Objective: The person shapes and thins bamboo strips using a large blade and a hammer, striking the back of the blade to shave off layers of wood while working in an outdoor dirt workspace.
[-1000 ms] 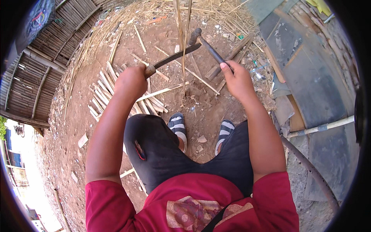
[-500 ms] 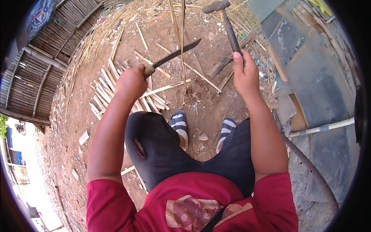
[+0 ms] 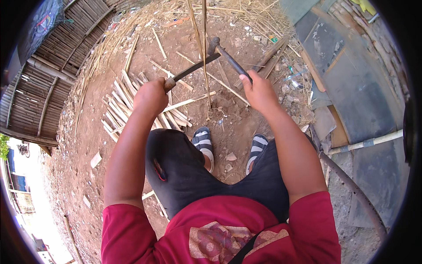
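Note:
My left hand is closed round the wooden handle of a machete, whose dark blade points away to the right. The blade crosses a tall, thin wooden pole that stands upright and looks split lengthwise into two strips above it. In my right hand is a hammer, gripped by its dark handle. The hammer's head is at the blade's far end, just right of the pole, and seems to touch the blade there.
Several split sticks lie piled on the dirt at left, beyond my knee. Dark planks and dry straw lie at far right. Dark sheets line the right side, with a curved pipe near me. A bamboo wall stands left.
The hammer has swung down and left from its raised position onto the blade's far end. My right hand has moved inward and lower. The blade has dropped slightly along the pole.

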`<state>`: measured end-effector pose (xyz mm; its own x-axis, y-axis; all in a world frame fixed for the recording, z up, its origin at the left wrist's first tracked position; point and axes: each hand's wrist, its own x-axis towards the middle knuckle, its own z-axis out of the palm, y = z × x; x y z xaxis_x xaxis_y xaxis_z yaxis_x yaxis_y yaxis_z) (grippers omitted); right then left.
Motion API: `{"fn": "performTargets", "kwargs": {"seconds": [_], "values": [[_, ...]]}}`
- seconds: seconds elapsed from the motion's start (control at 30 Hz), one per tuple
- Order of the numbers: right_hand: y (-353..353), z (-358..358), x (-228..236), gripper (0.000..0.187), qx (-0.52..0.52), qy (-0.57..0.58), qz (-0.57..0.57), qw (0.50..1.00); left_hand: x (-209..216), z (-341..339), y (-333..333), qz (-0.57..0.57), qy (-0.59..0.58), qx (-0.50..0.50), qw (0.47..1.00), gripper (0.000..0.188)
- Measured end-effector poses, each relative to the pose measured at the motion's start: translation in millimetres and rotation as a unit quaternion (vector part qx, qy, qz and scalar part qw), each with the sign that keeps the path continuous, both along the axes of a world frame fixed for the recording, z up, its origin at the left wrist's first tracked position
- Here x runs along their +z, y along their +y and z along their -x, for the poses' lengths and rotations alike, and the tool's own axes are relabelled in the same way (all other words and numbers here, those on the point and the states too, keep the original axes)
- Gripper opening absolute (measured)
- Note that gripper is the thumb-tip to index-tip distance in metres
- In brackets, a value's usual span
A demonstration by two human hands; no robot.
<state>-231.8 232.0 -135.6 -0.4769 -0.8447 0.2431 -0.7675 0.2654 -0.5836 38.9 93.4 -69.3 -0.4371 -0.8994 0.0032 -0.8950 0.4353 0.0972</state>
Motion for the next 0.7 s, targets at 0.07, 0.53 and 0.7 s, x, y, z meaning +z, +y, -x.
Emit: {"fn": "performTargets", "kwargs": {"seconds": [0.07,0.53,0.7], "values": [[0.1,3.4,-0.4,0.04,-0.007,-0.044,0.04,0.998,-0.9,4.3,0.0,-0.002,-0.012,0.008,1.0,0.028],[-1.2,4.5,22.3,0.038,-0.006,-0.099,0.138,0.985,-19.0,10.5,-4.0,-0.013,-0.03,0.002,0.999,0.029],[-5.0,7.9,-0.1,0.041,0.005,-0.067,-0.038,0.997,-34.8,11.3,-7.0,-0.013,-0.008,0.008,1.0,0.029]]}}
